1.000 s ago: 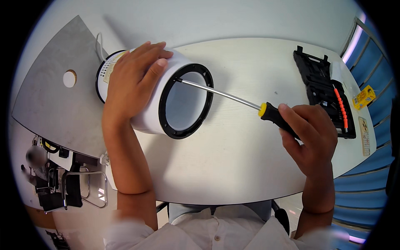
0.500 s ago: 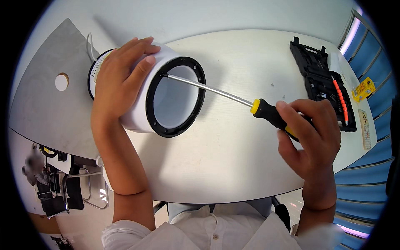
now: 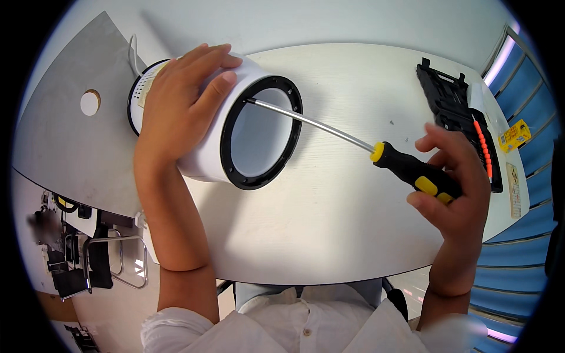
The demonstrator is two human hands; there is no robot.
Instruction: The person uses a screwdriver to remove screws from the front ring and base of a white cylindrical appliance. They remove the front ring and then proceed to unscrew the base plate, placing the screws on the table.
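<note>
A white cylindrical appliance lies on its side at the left of the table, its open end with a black ring rim turned to the right. My left hand lies over its top, fingers curved around the body and holding it. In my right hand is a screwdriver with a black and yellow handle. The handle's end rests against the palm, with the thumb and index finger spread off the grip. Its long shaft slants up left, and the tip meets the rim's upper left part at a screw hole.
A black tool case lies open at the right, with an orange flexible shaft in it. Beyond are a small yellow box and a pale flat card. A grey side table with a round hole adjoins at left.
My right hand has loosened its fingers around the screwdriver handle, which has turned and shows its yellow inset. The appliance appears slightly further right in the picture, with my left hand still on it.
</note>
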